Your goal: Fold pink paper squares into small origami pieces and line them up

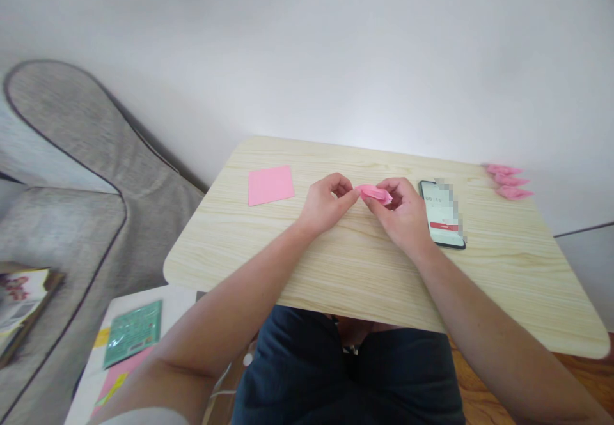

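Over the middle of the wooden table (336,278), a piece of folded pink paper (375,193) is between my two hands. My left hand (327,204) pinches its left tip with thumb and forefinger. Around its right part close the thumb and fingers of my right hand (401,213), hiding some of it. A flat pink paper square (271,185) lies on the table left of my left hand. Just right of my right hand lies a phone (444,217) with a lit screen.
Several folded pink paper pieces (511,181) sit at the table's far right edge, by the white wall (336,61). A grey sofa (134,201) stands to the left. Below the table's left side, a green packet (134,334) lies on a white surface.
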Tool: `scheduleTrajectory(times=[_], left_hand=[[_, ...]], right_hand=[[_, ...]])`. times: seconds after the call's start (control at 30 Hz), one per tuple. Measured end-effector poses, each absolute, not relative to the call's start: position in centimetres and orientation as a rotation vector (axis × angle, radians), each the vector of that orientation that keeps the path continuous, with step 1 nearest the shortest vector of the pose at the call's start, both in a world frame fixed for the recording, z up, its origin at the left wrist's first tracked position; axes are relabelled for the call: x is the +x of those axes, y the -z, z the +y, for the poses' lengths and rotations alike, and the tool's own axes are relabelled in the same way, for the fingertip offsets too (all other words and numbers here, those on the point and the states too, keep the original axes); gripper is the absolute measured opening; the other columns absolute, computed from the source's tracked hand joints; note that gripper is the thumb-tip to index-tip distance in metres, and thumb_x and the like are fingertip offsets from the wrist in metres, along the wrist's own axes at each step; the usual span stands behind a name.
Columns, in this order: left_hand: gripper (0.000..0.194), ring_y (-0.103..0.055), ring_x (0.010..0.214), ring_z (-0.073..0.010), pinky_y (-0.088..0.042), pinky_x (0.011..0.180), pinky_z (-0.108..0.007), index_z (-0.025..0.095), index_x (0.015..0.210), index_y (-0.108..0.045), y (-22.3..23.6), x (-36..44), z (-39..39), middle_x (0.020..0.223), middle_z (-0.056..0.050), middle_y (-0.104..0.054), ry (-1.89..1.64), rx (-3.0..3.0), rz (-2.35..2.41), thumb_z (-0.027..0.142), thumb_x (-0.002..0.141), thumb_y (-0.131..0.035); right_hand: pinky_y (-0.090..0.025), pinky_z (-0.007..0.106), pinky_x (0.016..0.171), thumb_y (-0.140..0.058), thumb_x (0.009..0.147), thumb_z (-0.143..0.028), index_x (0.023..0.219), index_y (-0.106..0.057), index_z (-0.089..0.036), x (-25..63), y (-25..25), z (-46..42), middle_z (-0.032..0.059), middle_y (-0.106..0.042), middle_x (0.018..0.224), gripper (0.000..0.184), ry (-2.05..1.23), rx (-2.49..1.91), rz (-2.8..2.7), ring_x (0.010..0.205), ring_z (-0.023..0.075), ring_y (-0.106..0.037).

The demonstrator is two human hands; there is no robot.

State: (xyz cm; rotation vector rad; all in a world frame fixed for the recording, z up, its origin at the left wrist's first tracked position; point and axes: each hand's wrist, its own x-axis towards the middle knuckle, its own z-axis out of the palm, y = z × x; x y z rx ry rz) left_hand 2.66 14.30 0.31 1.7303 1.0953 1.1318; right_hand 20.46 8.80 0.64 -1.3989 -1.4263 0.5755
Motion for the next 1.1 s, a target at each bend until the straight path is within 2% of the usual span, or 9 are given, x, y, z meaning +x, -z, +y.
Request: scheduleTrajectory(times=[0.13,0.27,0.63,0.83,0.97,1.1], left_hand=[[0.016,-0.062,0.07,-0.0129,-0.047,0.068,-0.027,0.017,0.081,-0.073,-0.29,2.64,14.32,0.078,0.0,-0.073,-1.097,1.799,1.109,0.03,0.087,-0.066],[0.017,-0.063,0.073,-0.0136,-0.046,0.068,-0.027,0.018,0.085,-0.074,-0.25,2.61,14.23,0.082,-0.001,-0.075,-1.098,1.846,1.159,0.031,0.088,-0.064],[0.019,-0.063,0.071,-0.0133,-0.044,0.065,-0.028,0.021,0.084,-0.075,-0.08,2.49,14.34,0.079,0.001,-0.074,-1.129,1.887,1.236,0.035,0.09,-0.064],[0.015,-0.062,0.074,-0.0146,-0.043,0.065,-0.028,0.02,0.078,-0.072,0.12,2.57,14.08,0.078,-0.001,-0.072,-1.096,2.089,1.197,0.026,0.088,-0.063],[0.012,-0.062,0.077,-0.0153,-0.045,0.068,-0.028,0.019,0.076,-0.069,0.05,2.53,13.78,0.077,-0.002,-0.07,-1.09,2.214,1.084,0.022,0.087,-0.064],[0.009,-0.063,0.079,-0.0155,-0.047,0.069,-0.028,0.02,0.084,-0.071,-0.09,2.47,13.64,0.082,-0.002,-0.072,-1.116,2.201,1.054,0.022,0.088,-0.064]], right_hand=[[-0.053,0.031,0.066,-0.078,0.085,-0.046,0.106,-0.065,-0.025,20.49,-0.52,8.76,0.0016,-0.072,0.092,0.033,-0.615,-1.375,-1.463,0.075,0.0171,-0.066],[-0.051,0.03,0.062,-0.078,0.086,-0.048,0.099,-0.068,-0.025,20.54,-0.53,8.78,0.0004,-0.07,0.083,0.029,-0.619,-1.383,-1.488,0.07,0.0163,-0.064],[-0.058,0.035,0.076,-0.08,0.084,-0.043,0.098,-0.072,-0.025,20.91,-1.07,8.51,0.0018,-0.076,0.096,0.023,-0.644,-1.271,-1.69,0.081,0.0189,-0.071],[-0.056,0.031,0.065,-0.075,0.089,-0.043,0.103,-0.076,-0.024,21.17,-0.89,9.0,0.002,-0.076,0.087,0.024,-0.566,-1.341,-1.487,0.073,0.0172,-0.07],[-0.059,0.032,0.07,-0.074,0.088,-0.034,0.096,-0.08,-0.024,20.91,-0.72,9.04,0.0036,-0.079,0.092,0.014,-0.573,-1.35,-1.509,0.077,0.0182,-0.073],[-0.059,0.033,0.069,-0.073,0.088,-0.032,0.094,-0.08,-0.024,20.72,-0.68,8.95,0.0035,-0.08,0.089,0.012,-0.574,-1.378,-1.511,0.076,0.0193,-0.074]])
